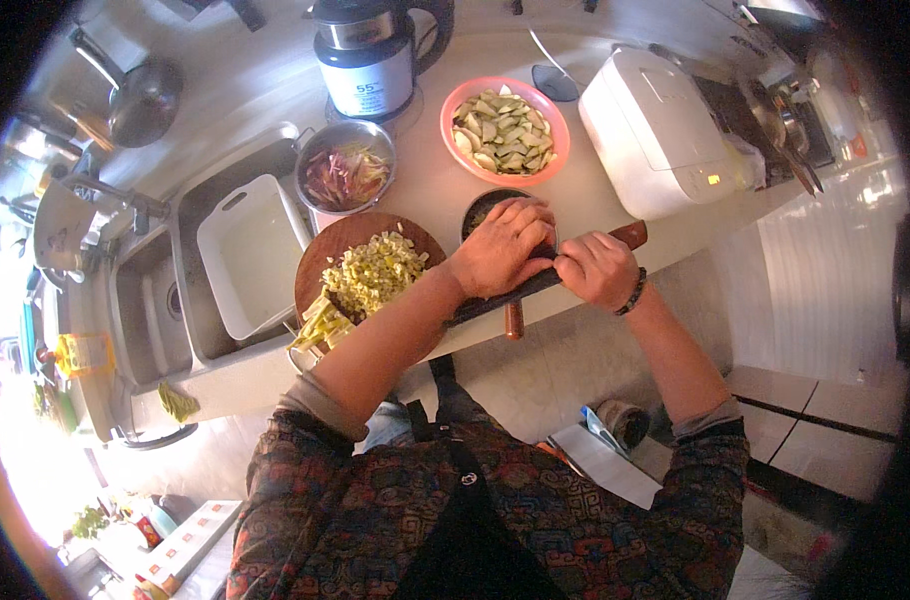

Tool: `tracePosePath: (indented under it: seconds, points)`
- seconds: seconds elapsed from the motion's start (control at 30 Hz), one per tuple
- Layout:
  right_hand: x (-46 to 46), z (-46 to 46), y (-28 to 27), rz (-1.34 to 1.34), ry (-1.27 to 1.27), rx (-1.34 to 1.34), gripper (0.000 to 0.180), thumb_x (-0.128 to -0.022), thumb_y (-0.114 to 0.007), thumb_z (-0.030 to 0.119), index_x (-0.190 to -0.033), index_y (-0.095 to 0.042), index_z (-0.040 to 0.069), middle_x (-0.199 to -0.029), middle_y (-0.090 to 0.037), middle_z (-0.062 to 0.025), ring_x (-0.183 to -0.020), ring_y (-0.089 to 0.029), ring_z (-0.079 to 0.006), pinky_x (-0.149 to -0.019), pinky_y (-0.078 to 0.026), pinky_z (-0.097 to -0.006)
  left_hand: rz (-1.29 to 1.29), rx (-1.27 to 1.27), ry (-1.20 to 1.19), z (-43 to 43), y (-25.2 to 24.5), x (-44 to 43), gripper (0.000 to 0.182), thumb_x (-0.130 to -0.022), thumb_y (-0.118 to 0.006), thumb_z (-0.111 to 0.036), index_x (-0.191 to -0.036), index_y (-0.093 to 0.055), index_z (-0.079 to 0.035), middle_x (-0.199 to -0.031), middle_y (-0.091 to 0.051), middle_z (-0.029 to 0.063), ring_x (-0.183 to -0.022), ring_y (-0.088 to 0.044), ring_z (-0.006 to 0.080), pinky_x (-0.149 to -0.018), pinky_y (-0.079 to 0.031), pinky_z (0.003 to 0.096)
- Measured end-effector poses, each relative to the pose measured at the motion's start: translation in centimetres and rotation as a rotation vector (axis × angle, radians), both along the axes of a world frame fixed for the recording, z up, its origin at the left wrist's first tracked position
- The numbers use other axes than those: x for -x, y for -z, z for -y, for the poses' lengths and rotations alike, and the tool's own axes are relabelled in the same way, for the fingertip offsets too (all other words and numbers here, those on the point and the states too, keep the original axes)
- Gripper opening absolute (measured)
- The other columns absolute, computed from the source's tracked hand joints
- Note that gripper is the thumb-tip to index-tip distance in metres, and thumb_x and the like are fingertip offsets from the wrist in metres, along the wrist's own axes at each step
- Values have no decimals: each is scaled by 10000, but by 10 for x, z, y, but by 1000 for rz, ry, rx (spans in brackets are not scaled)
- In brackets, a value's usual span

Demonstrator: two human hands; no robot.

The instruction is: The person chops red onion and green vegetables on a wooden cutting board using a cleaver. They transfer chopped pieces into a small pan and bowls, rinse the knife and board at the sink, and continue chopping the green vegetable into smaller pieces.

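Note:
My right hand [597, 268] grips a cleaver where its wooden handle [629, 235] meets the dark blade [492, 296]. The blade extends left beneath my left forearm, along the counter's front edge. My left hand [506, 241] bends over a small dark vessel [491, 201], its thumb close to the blade; its fingertips and most of the vessel's contents are hidden. Below the blade a short wooden handle [514, 321] juts towards me. To the left, a round wooden chopping board [317, 251] bears diced pale green vegetable [372, 274] and uncut stalks [318, 326].
Behind my hands stands a pink bowl [449, 135] of sliced vegetable. A metal bowl [302, 187] of purplish shreds sits beside the sink [189, 300], which holds a white basin [249, 262]. An electric kettle [365, 75] stands behind, and a white appliance [639, 135] at right.

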State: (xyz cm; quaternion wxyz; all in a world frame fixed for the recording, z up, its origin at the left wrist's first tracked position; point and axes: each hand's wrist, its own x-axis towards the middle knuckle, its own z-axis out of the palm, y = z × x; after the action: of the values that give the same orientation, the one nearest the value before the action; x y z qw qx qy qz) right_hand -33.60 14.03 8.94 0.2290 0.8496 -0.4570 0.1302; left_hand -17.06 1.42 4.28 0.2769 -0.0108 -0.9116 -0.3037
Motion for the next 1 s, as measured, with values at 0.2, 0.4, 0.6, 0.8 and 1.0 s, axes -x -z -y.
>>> tracePosePath:
  seconds: [0.2, 0.4, 0.6, 0.8, 1.0]
  points:
    - [13, -3, 3, 26, 13, -86, 222, -673, -636, 43, -738, -426, 74, -724, -500, -57, -591, -526, -211, -546, -451, -324, -26, 27, -16, 14, 11, 20, 530, -819, -655, -329, -1243, -452, -85, -1272, -466, 133, -1249, -400, 328, -1045, -291, 474]
    - [17, -11, 16, 112, 11, -79, 193, -710, -620, 66, -720, -429, 91, -724, -508, -59, -599, -532, -226, -536, -445, -341, 46, 163, -157, 15, 26, 43, 616, -776, -672, -346, -1296, -437, -112, -1302, -466, 111, -1244, -415, 298, -1069, -285, 461]
    - [17, -23, 17, 135, 32, -126, 164, -725, -642, 117, -761, -482, 96, -729, -507, -51, -622, -542, -238, -538, -451, -369, 115, 102, -293, 35, 18, 36, 228, -831, -623, -216, -1044, -666, -149, -1144, -594, 87, -1107, -534, 284, -958, -403, 441]
    - [-30, -50, 15, 695, 483, -385, 161, -880, -591, 174, -786, -500, 80, -660, -531, -54, -547, -547, -218, -475, -442, -341, -180, -447, -765, 35, -6, -94, 131, -885, -552, -65, -949, -662, -34, -1004, -621, 131, -957, -601, 292, -838, -470, 358]
    - [-121, -70, 49, 1944, 633, -835, 254, -974, -499, 273, -820, -474, 73, -600, -523, -16, -452, -496, -85, -410, -404, -243, -42, -327, -1046, 5, 4, -155, 183, -917, -504, -97, -1064, -592, -32, -1097, -576, 154, -1068, -545, 327, -927, -426, 410]
